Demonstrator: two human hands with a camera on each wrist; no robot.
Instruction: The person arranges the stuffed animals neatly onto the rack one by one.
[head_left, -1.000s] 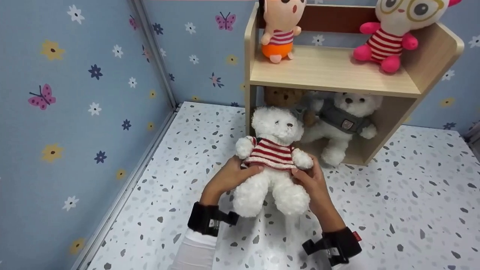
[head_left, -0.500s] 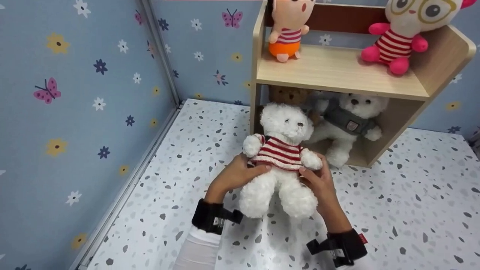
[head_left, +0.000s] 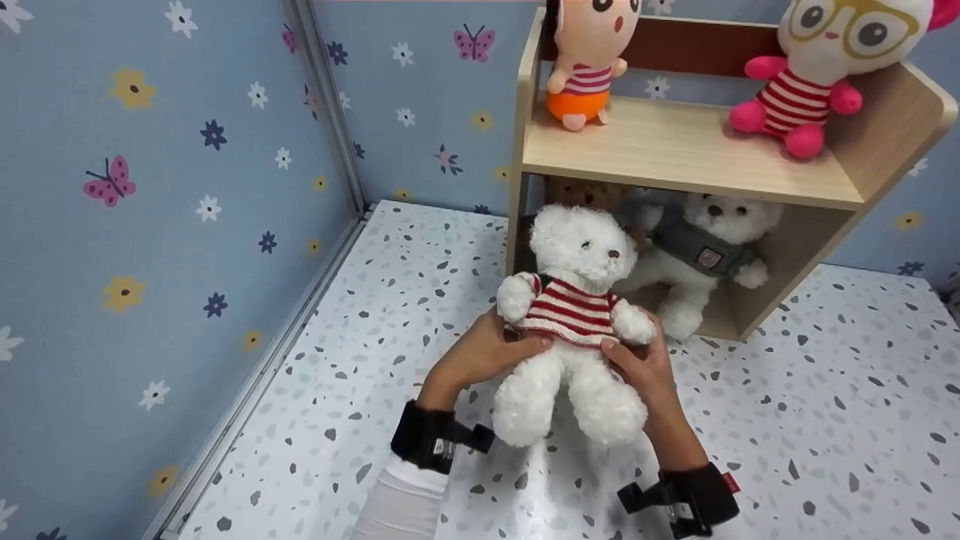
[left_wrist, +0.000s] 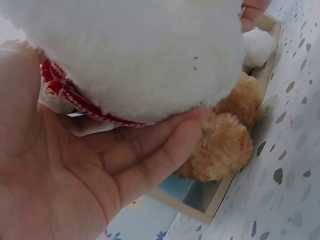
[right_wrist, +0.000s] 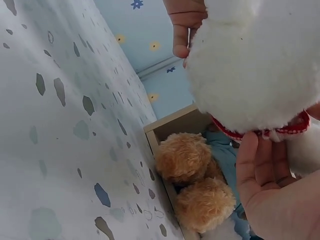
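Note:
A white teddy bear (head_left: pixel 577 300) in a red-and-white striped sweater is held up in front of the shelf's lower compartment, face turned toward the right. My left hand (head_left: pixel 491 351) grips its waist on one side, thumb over the front below the sweater hem. On the other side my right hand (head_left: pixel 645 367) holds it the same way. In the left wrist view the fingers (left_wrist: pixel 155 150) curl behind the bear's white plush body (left_wrist: pixel 150 60). The right wrist view has the fingertips (right_wrist: pixel 247 145) at the red sweater hem (right_wrist: pixel 272 132).
A wooden shelf (head_left: pixel 690 169) stands at the back. Its lower compartment holds a brown bear (head_left: pixel 585 193) and a white bear in a grey sweater (head_left: pixel 705 247). On top sit an orange-shorted doll (head_left: pixel 581 97) and a pink plush with glasses (head_left: pixel 795 101). A flowered wall (head_left: pixel 180 262) rises left.
The view has shifted slightly, so everything sits a little further right in the picture. Both hands keep their hold on the striped-sweater bear, which hides slightly more of the brown bear.

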